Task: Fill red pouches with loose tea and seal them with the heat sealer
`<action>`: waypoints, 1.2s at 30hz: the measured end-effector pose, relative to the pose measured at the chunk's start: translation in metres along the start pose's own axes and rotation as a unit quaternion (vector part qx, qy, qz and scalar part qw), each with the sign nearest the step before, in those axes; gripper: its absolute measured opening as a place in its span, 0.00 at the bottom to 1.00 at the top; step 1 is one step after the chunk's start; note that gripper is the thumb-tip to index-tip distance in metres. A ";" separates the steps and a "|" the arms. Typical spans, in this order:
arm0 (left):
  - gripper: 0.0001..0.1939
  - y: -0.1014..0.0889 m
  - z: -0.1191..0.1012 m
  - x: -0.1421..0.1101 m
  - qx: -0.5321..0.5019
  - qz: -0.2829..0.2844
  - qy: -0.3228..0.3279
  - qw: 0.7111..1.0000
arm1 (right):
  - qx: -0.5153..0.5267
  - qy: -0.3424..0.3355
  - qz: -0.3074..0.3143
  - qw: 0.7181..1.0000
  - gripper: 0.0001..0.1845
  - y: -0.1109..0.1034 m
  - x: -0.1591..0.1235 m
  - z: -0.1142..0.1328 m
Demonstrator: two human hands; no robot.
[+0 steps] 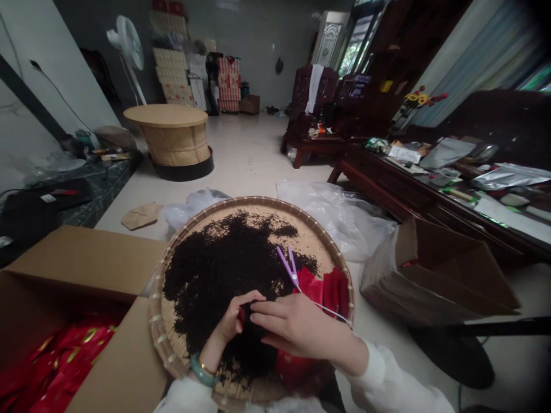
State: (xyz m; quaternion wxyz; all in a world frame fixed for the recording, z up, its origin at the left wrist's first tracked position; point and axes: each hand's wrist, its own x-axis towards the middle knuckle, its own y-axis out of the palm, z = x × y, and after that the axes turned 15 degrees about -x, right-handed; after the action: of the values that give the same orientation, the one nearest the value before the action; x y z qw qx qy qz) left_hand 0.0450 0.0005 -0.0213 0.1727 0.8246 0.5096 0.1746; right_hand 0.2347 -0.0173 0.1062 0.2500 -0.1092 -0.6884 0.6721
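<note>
A round woven bamboo tray (172, 258) sits in front of me, holding a heap of dark loose tea leaves (215, 269). My left hand (235, 321), with a green bangle at the wrist, is pinched on a small dark packet over the leaves. My right hand (297, 327) lies beside it, its fingers stretched toward the same packet and touching it. A purple clip-like tool (289, 265) lies on the tray next to a stack of red packets (322, 289). More red packets lie under my right wrist.
An open cardboard box (77, 298) with red packets stands at the left. A second cardboard box (434, 275) lies at the right, clear plastic bags (340, 215) behind the tray. A dark wooden table (430, 195) with clutter runs along the right; a round wooden drum (174, 137) stands farther back.
</note>
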 end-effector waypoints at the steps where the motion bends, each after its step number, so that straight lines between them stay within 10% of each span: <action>1: 0.45 0.001 0.002 0.000 -0.010 -0.012 -0.018 1.000 | 0.002 0.004 0.020 1.000 0.13 0.003 0.002 0.000; 8: 0.36 0.012 0.015 0.001 -0.053 -0.062 -0.123 0.989 | 0.008 0.125 0.148 0.981 0.09 0.030 0.016 -0.020; 12: 0.34 0.016 0.017 0.002 -0.112 -0.075 -0.168 0.977 | 0.142 0.185 0.044 0.971 0.10 0.043 0.008 -0.037; 16: 0.36 0.021 0.013 0.005 -0.152 -0.131 -0.162 0.966 | 0.264 0.324 -0.109 0.902 0.21 0.068 -0.002 -0.041; 24: 0.33 0.029 0.008 0.011 -0.146 -0.223 -0.130 0.955 | 0.382 0.410 -0.130 0.818 0.20 0.121 0.008 -0.029; 36: 0.20 0.021 0.007 0.012 -0.094 -0.268 -0.095 0.954 | 0.499 0.462 -0.084 0.728 0.23 0.123 0.005 -0.035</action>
State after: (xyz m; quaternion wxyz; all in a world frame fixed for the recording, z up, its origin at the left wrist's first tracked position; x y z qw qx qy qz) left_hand 0.0697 0.0016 -0.0158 0.3375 0.6503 0.6746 0.0903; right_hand 0.2248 0.0245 -0.0144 0.6110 -0.2075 -0.0598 0.7616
